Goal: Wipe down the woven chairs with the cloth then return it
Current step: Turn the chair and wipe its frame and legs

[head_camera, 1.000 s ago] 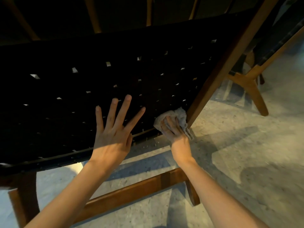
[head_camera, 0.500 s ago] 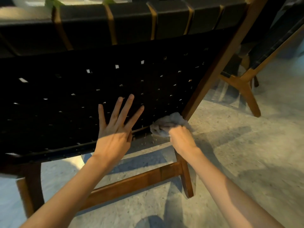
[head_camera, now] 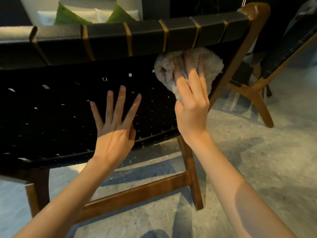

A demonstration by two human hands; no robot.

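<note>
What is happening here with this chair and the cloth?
A person is wiping the back of a dark woven chair. The right hand presses a fluffy pale cloth against the weave near the upper right corner, just under the top rail and beside the wooden frame. The left hand lies flat on the weave lower down, fingers spread. A second chair stands to the right. The cloth has not yet been returned.

Black woven chair point(head_camera: 60, 117) with brown wooden frame, cream fluffy cloth point(head_camera: 212, 69), green cushions point(head_camera: 68, 16)
</note>
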